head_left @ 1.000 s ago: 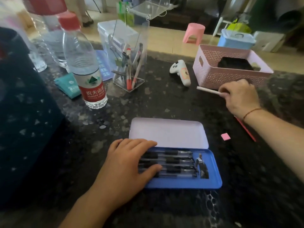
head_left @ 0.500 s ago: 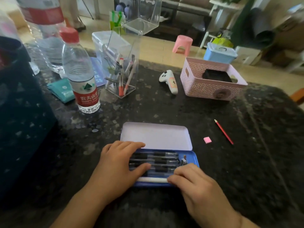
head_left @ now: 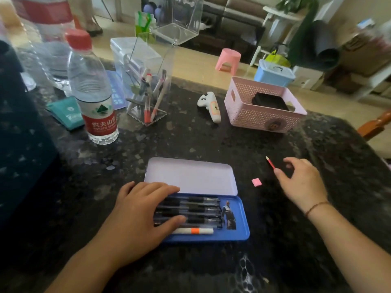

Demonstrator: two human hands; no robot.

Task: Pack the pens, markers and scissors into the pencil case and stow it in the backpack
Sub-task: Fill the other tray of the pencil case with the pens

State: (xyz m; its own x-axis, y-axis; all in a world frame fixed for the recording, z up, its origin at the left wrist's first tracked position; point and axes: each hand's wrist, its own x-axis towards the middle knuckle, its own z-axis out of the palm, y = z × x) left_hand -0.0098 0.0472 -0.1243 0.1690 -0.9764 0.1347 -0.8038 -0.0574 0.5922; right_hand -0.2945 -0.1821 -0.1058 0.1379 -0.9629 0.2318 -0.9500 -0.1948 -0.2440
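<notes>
A blue tin pencil case (head_left: pixel 241 229) lies open on the dark stone table, its pale lid (head_left: pixel 190 176) folded back. Several black pens (head_left: pixel 201 210) lie in it, and a white marker with an orange band (head_left: pixel 194 231) rests along its near edge. My left hand (head_left: pixel 139 216) lies flat over the left ends of the pens. My right hand (head_left: pixel 302 182) hovers with fingers spread over a red pencil (head_left: pixel 270 162), its fingertips at the pencil's near end. A small pink eraser (head_left: pixel 256 182) lies between hand and case. The dark backpack (head_left: pixel 19 144) fills the left edge.
A water bottle (head_left: pixel 93 98), a teal pouch (head_left: pixel 67 115) and a clear holder with pens (head_left: pixel 148 98) stand at the back left. A white controller (head_left: pixel 209 106) and a pink basket (head_left: pixel 262 106) sit at the back right. A wooden chair (head_left: pixel 376 123) pokes in at the right.
My right hand carried the white marker from beside the basket into the case, let it go, and has moved right to the red pencil. My left hand stayed on the pens.
</notes>
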